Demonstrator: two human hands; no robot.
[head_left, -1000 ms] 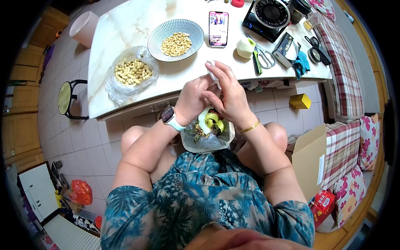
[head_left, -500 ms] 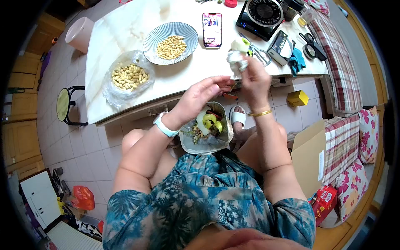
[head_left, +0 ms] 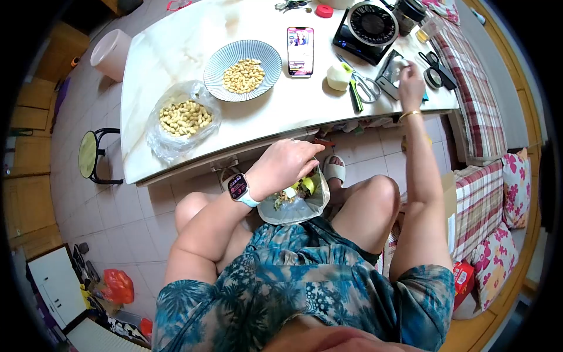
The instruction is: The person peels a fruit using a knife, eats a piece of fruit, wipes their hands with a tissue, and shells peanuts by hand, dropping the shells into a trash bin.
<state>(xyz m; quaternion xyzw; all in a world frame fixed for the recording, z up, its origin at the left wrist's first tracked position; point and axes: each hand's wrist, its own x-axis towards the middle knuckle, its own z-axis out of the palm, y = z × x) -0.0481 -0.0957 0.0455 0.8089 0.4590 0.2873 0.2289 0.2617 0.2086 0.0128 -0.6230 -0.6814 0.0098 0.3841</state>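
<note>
My left hand (head_left: pixel 287 166), palm down with its fingers spread a little, hangs over the lined waste bin (head_left: pixel 299 211) between my knees. Nothing shows in it. Green peels lie inside the bin, partly hidden by that hand. My right hand (head_left: pixel 411 88) is stretched out to the right side of the table, over the black and white box (head_left: pixel 392 75). Its fingers are bent and blurred, and what they hold, if anything, cannot be made out. Left of the box lie scissors (head_left: pixel 368 88), a green-handled peeler (head_left: pixel 355 97) and a peeled pale fruit (head_left: pixel 338 77).
On the table (head_left: pixel 246 129) are a striped bowl (head_left: pixel 214 70) of shelled peanuts, a bag (head_left: pixel 167 146) of unshelled peanuts, a phone (head_left: pixel 301 51) and a black stove (head_left: pixel 366 29). A stool (head_left: pixel 89 154) and a cardboard flap (head_left: pixel 450 205) flank me.
My right hand has moved from above the bin to the box at the right, and the white crumpled thing it held no longer shows. My left hand has lowered over the bin.
</note>
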